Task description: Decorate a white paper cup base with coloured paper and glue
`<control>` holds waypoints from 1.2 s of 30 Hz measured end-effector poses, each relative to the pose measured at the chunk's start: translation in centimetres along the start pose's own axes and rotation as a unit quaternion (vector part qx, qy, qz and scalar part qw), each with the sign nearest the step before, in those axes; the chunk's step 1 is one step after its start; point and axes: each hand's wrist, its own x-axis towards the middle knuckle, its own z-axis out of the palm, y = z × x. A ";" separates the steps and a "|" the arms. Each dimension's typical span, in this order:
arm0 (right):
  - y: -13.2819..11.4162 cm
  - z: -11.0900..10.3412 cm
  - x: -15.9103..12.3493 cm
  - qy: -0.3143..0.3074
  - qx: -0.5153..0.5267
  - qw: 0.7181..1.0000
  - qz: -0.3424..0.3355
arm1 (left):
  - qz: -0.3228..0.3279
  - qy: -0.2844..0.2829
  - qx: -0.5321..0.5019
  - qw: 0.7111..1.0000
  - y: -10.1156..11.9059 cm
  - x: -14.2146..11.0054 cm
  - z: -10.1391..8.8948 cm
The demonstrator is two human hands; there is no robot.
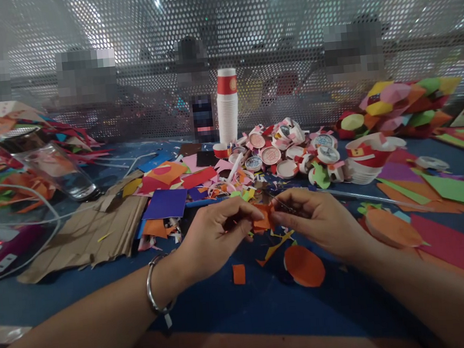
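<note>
Between my two hands is a small folded piece of orange paper (262, 218). My left hand (211, 238) pinches its left side between thumb and fingers. At the right side, the thumb and fingers of my right hand (319, 218) close on the same piece. Something thin and dark lies by the right fingers, too blurred to name. Below the hands, a small orange paper square (238, 274) and an orange paper disc (304, 265) with a dark underside rest on the blue table (264, 314). A curled orange-yellow paper strip (277, 247) lies just under the held paper.
Paper scraps and a flattened cardboard piece (95, 234) cover the left. A tall stack of paper cups (227, 109) stands at the back, beside a heap of decorated round pieces (271, 155). At left lies a tilted clear jar (61, 170); coloured sheets (461, 246) spread right.
</note>
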 end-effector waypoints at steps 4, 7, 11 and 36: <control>-0.4 0.2 0.1 0.005 0.042 0.999 0.018 | -0.015 -0.003 -0.028 0.999 0.0 0.1 0.1; -0.5 0.1 0.1 0.004 0.037 0.999 0.031 | -0.053 -0.005 -0.106 0.993 0.1 0.5 0.2; -0.2 -0.1 0.1 -0.015 0.023 0.999 0.038 | -0.094 0.014 -0.172 0.980 0.1 0.9 0.3; 0.1 -0.1 -0.2 0.016 -0.003 1.000 0.001 | -0.096 0.035 -0.153 0.983 -1.0 1.2 0.5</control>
